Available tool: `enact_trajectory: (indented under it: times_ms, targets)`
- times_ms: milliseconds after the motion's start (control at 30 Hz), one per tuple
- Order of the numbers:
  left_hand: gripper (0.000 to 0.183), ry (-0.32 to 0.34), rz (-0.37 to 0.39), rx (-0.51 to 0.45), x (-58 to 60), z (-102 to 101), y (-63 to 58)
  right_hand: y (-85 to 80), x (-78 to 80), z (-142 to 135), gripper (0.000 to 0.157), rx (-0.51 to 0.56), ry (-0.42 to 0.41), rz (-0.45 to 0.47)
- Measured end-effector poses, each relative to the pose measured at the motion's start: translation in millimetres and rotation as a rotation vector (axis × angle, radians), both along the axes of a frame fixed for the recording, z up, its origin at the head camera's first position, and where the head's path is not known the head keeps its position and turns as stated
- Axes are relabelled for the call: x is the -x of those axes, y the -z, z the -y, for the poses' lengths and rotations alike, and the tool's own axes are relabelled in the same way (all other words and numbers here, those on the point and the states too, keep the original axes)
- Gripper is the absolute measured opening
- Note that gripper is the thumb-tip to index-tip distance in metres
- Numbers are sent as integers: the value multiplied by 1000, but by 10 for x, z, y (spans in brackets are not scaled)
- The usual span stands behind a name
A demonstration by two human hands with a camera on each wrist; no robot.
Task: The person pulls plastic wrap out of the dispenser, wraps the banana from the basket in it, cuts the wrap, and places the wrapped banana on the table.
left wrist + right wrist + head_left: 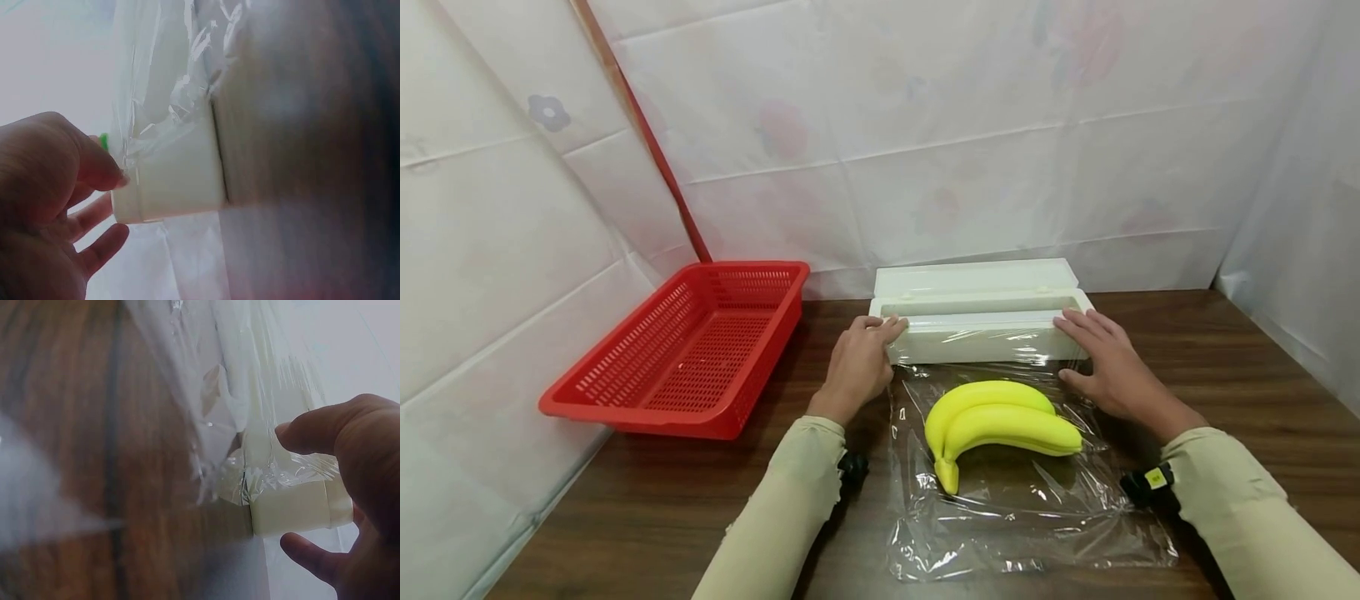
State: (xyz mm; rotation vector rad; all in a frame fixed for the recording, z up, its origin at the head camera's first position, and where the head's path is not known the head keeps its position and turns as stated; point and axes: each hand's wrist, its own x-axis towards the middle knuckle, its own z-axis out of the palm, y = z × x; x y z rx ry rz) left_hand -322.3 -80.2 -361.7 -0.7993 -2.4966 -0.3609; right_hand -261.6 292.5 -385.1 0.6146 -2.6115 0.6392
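A white cling film dispenser box (992, 343) stands on the table with its lid (977, 277) raised at the back. Clear plastic film (970, 521) stretches from it over its front wall and down onto the table. On that film lies a bunch of yellow bananas (1000, 421), stem toward the front. My left hand (859, 364) touches the box's left end, thumb at the edge in the left wrist view. With fingers fairly straight, my right hand (1105, 362) rests on the box's right end. Its thumb is spread from the fingers in the right wrist view.
A red plastic basket (741, 417) with slotted walls stands on the left of the dark wooden table (647, 500). Pale patterned sheeting (925, 150) hangs behind and at both sides. The film's front end lies wrinkled between my forearms.
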Motion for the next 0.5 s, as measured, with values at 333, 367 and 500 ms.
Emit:
enact_trajectory:
  times_ms: [333,367,500]
  targets:
    - [68,6,99,62,-57,2,-34,6,1,9,77,-4,-13,-13]
    - [68,7,105,66,-61,4,-37,7,2,8,77,-5,-14,-16]
    - [73,9,143,95,-67,9,-46,-1,-5,9,77,-8,-13,-23]
